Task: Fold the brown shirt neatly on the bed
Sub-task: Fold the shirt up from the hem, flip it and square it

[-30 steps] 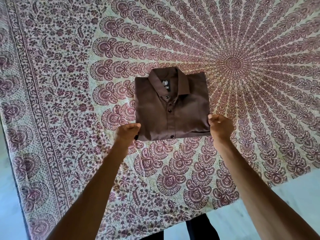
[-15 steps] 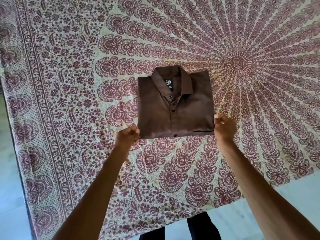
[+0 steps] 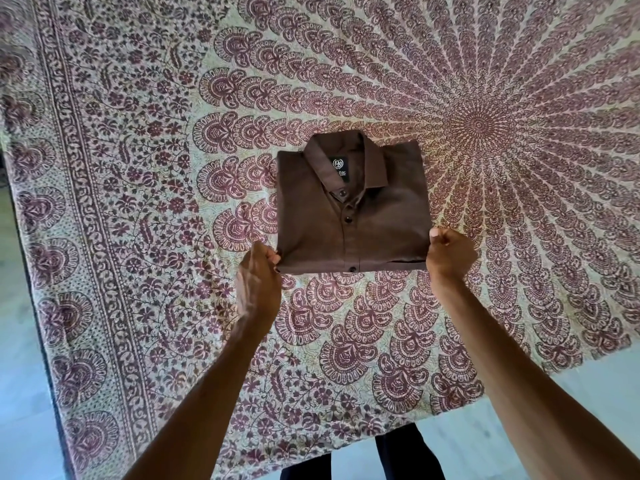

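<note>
The brown shirt (image 3: 353,209) lies folded into a neat rectangle on the bed (image 3: 138,202), collar up and away from me, buttons and a black neck label showing. My left hand (image 3: 259,278) pinches the near left corner of the fold between thumb and fingers. My right hand (image 3: 450,252) is closed in a fist on the near right corner. Both arms reach in from the bottom of the view.
The bed carries a cream sheet with a maroon mandala and paisley print, its centre (image 3: 479,124) to the right of the shirt. The sheet's near edge hangs over pale floor (image 3: 571,372). My dark trousers (image 3: 398,455) show at the bottom.
The shirt and both hands have stayed on the same corners; my left hand has turned so its back and thumb show more. The camera has shifted slightly.
</note>
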